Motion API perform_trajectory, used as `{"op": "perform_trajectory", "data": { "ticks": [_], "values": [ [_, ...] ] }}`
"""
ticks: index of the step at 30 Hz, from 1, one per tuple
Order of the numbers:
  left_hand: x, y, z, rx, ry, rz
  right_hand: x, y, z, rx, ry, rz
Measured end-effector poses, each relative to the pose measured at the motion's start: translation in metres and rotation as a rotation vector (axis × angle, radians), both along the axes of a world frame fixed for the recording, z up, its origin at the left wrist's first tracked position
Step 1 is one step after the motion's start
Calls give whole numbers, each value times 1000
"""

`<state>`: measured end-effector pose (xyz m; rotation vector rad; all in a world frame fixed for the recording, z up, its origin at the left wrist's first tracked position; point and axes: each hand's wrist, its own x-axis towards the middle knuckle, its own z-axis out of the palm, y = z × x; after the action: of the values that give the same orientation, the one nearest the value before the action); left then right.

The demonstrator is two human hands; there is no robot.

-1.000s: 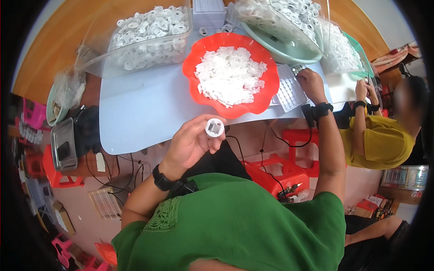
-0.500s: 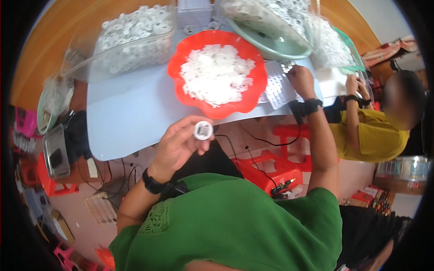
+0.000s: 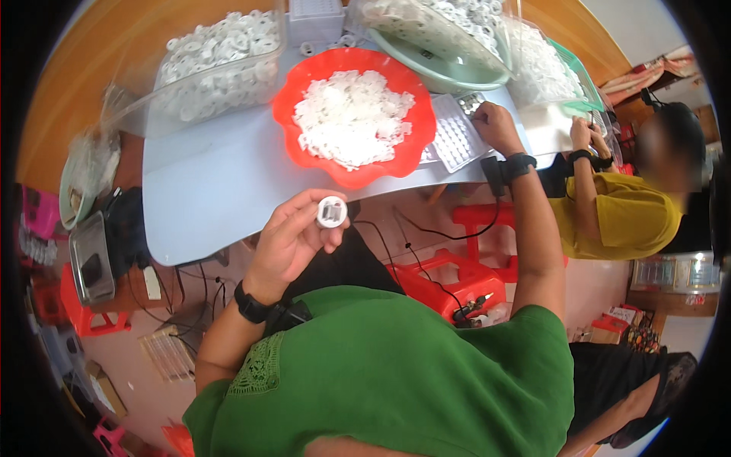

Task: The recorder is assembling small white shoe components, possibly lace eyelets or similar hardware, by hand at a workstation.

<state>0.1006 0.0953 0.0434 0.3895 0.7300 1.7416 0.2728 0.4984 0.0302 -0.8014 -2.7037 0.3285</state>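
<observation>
My left hand (image 3: 288, 242) pinches a small round white plastic part (image 3: 332, 212) between thumb and fingers, just off the table's front edge. Its face is turned up and shows grey, metal-looking pieces inside. Over to the right, my right hand (image 3: 499, 128) is closed, its fingertips down at a small heap of shiny metal pieces (image 3: 470, 100); what they pinch is hidden. Beside that hand lies a translucent tray (image 3: 459, 141) with rows of small cells. Between my hands stands a red wavy-rimmed bowl (image 3: 286, 135) heaped with small white plastic pieces (image 3: 354, 118).
A clear bin (image 3: 205, 95) of white round parts stands back left, a small white box (image 3: 315, 27) at the back. A pale green basin (image 3: 457, 80) and a green basket (image 3: 579, 72) hold more parts. A co-worker in yellow (image 3: 620, 217) sits right. Red stools (image 3: 449, 282) stand below.
The whole view has shifted slightly. My left hand has turned the white part a little, so its inside shows more plainly. My right hand stays at the metal pieces.
</observation>
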Motion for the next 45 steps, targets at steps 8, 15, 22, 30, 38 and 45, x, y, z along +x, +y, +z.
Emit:
{"op": "perform_trajectory", "data": {
  "ticks": [8, 15, 22, 30, 38, 45],
  "values": [
    [3, -5, 0, 38, -70, -29, 21, -6, 26, -18, 166, -105],
    [10, -2, -5, 32, -47, -38, 2, -179, 94, -236, 382, 328],
    [21, -3, 4, 28, 46, -75, -29, -264, 57, -155, 464, 557],
    [30, -13, 7, -23, 141, -49, -30, -281, 52, 35, 496, 547],
    [31, -17, 5, -22, 181, -30, -30, -285, 52, 12, 471, 556],
    [29, -12, 6, -14, 174, -74, -26, -287, 51, -35, 456, 466]
  ]
}}
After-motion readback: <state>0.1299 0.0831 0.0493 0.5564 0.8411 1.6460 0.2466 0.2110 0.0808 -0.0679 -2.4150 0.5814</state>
